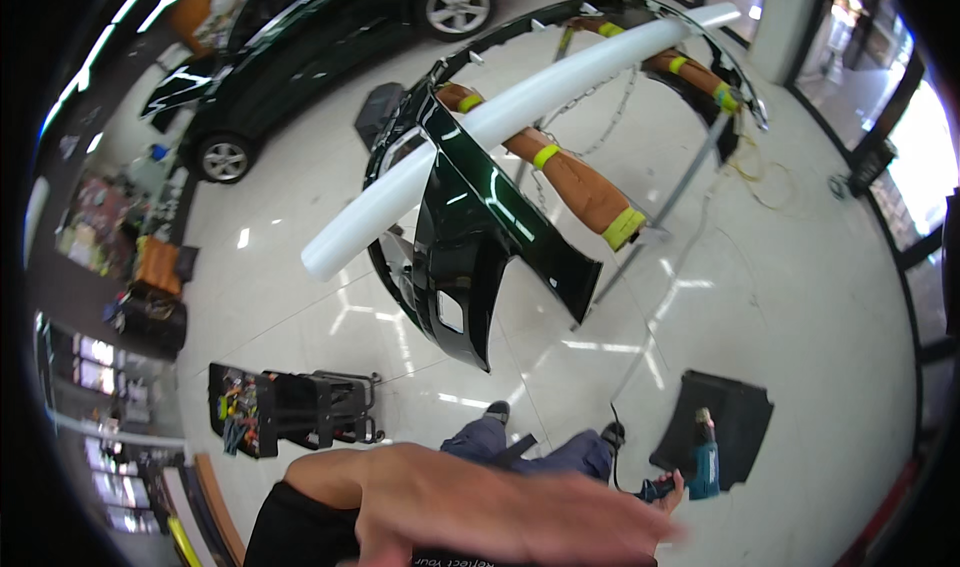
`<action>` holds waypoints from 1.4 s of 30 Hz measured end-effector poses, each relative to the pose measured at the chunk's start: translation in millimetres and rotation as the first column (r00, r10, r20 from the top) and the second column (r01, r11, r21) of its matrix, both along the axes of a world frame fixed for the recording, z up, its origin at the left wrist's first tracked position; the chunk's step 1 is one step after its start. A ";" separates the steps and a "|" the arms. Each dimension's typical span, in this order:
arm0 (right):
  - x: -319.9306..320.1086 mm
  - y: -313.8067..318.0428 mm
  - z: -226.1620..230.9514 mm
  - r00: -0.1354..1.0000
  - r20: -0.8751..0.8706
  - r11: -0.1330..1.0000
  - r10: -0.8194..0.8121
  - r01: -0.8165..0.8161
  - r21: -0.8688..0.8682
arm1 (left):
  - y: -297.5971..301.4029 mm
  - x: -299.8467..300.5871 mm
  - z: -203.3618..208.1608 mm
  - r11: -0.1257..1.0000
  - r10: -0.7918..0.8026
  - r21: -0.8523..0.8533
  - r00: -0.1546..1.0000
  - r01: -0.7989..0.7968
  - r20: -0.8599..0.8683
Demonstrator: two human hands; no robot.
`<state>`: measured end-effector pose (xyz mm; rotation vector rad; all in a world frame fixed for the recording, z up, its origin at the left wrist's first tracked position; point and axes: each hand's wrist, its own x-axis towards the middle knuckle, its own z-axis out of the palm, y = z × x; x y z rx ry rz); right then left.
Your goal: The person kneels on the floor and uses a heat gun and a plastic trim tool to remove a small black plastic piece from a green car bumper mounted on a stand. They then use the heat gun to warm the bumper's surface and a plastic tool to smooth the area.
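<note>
My left hand [480,502] stretches across the bottom of the view, close to the camera. Its fingers look extended and flat, slightly smeared by motion, with nothing visible in them. Past it, at the lower right, my right hand [671,494] grips the handle of a teal heat gun [707,467], its nozzle pointing up. Ahead stands a dark green car bumper [460,227], propped on a metal stand [690,172] with padded brown arms [575,189]. A long white roll of film [400,187] lies slanting across the bumper and arms.
A black tool cart [290,407] stands at the left. On the floor at right lies a dark panel [740,417]. A dark car [320,47] is parked at the far left. Chains [610,122] hang inside the stand, and a thin cord [613,457] runs near my feet.
</note>
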<state>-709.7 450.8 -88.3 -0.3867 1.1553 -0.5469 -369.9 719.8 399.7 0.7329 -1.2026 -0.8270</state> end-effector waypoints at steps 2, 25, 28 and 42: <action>9.1 46.7 33.7 0.998 -0.056 0.990 -0.042 0.034 -0.136 | 10.2 -24.7 10.4 0.949 -0.041 -0.316 0.994 0.005 -0.106; -210.3 318.9 172.5 0.965 -0.255 0.905 -0.061 -0.054 -0.421 | 246.4 -124.2 -40.4 0.951 -0.207 0.295 0.906 0.097 0.370; -290.4 349.9 160.9 0.830 -0.539 0.856 0.142 -0.376 -0.354 | 265.1 -166.2 -76.7 0.906 -0.101 0.415 0.908 -0.085 0.407; -488.3 533.9 181.4 0.236 -0.835 0.709 0.497 -0.666 0.233 | 324.4 -242.2 -131.7 0.706 -0.254 0.688 0.848 -0.167 0.465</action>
